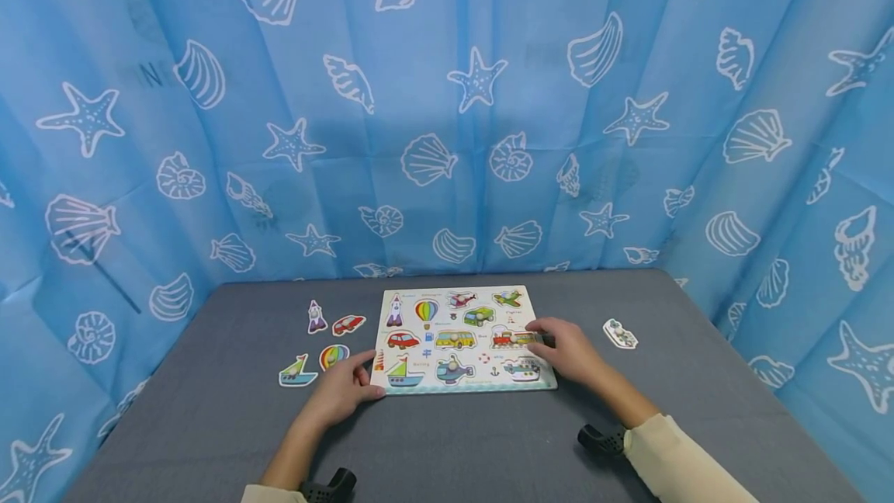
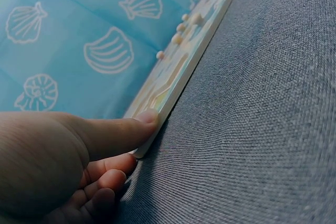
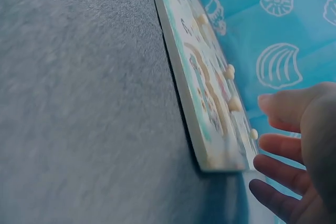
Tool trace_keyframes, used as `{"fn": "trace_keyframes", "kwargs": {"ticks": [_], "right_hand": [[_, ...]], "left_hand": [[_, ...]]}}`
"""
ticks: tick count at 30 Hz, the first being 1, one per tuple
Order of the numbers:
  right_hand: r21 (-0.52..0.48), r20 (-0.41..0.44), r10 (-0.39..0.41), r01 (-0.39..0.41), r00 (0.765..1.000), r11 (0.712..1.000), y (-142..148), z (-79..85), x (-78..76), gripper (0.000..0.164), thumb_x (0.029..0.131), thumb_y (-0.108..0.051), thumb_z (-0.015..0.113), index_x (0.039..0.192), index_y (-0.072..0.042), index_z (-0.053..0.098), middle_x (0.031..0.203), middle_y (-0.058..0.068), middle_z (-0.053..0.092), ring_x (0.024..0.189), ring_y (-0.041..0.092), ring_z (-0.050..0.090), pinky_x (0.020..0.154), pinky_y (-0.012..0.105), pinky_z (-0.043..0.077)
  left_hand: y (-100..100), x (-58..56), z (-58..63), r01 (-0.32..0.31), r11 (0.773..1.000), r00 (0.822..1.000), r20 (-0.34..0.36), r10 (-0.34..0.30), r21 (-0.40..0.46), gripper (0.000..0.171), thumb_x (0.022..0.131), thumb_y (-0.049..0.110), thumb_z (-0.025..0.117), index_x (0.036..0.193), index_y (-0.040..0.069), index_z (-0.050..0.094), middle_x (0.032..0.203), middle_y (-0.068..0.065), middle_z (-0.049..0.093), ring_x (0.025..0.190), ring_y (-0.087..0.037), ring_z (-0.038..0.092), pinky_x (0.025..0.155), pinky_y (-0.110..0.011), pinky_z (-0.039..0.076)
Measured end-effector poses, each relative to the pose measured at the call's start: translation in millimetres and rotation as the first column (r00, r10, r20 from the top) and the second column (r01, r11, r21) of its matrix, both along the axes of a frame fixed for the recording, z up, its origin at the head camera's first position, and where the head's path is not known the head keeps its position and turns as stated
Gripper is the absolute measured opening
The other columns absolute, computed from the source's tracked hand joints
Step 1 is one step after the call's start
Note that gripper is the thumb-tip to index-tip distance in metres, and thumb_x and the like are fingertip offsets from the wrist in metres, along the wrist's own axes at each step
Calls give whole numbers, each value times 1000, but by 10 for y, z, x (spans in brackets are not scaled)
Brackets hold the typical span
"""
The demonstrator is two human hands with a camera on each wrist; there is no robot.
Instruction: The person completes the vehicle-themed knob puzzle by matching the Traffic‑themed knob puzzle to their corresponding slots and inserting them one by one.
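A white wooden peg puzzle board [image 1: 485, 358] printed with vehicles lies on the grey table. My left hand [image 1: 342, 388] holds its near left corner, the thumb [image 2: 126, 132] on the top face and the other fingers curled at the edge. Over the right edge is my right hand [image 1: 574, 349], fingers apart and extended, the fingertips overlapping the train piece [image 1: 504, 338]. Knobbed pieces sit in the board, among them the bus [image 1: 455, 340] and the blue plane [image 1: 454, 369]. The sailboat recess [image 1: 403, 372] and the ship recess [image 1: 522, 369] show printed pictures.
Left of the board lie loose pieces: a rocket [image 1: 317, 317], a red car [image 1: 348, 324], a balloon [image 1: 333, 356] and a sailboat [image 1: 297, 372]. A loose ship-like piece [image 1: 619, 334] lies to the right. A blue shell-patterned curtain [image 1: 433, 216] surrounds the table [image 1: 475, 449].
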State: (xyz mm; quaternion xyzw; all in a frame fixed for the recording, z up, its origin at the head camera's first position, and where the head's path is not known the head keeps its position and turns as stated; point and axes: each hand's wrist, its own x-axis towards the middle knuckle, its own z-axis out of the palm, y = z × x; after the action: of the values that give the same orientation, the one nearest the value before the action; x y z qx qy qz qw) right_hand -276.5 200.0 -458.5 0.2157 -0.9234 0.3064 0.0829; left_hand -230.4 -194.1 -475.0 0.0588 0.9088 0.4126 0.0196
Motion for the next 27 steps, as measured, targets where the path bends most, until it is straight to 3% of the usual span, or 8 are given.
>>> {"fn": "trace_keyframes", "kwargs": {"ticks": [11,19,27], "right_hand": [[-36,-11,-14,14,1000,999,210,-37,132,24,87,-7,72,110,0,68,104,8,67,98,29,62,86,50,46],[27,1,21,-21,1000,999,350,-18,207,16,87,-8,72,102,-5,70,98,3,68,91,22,63,79,45,48],[130,-119,-52,68,992,989,491,16,231,10,86,-8,72,97,-7,72,90,1,68,84,21,63,74,45,48]], "left_hand": [[-5,2,-4,-1,1000,1000,-3,1,10,65,77,11,83,133,-3,54,72,0,50,62,-16,45,55,-27,34],[-4,5,-3,-3,1000,1000,4,3,13,66,76,11,83,133,-3,55,72,0,50,62,-16,44,55,-27,33],[-11,-12,-23,-7,1000,1000,14,7,9,66,76,11,83,134,-2,54,72,1,50,62,-16,45,56,-27,33]]}}
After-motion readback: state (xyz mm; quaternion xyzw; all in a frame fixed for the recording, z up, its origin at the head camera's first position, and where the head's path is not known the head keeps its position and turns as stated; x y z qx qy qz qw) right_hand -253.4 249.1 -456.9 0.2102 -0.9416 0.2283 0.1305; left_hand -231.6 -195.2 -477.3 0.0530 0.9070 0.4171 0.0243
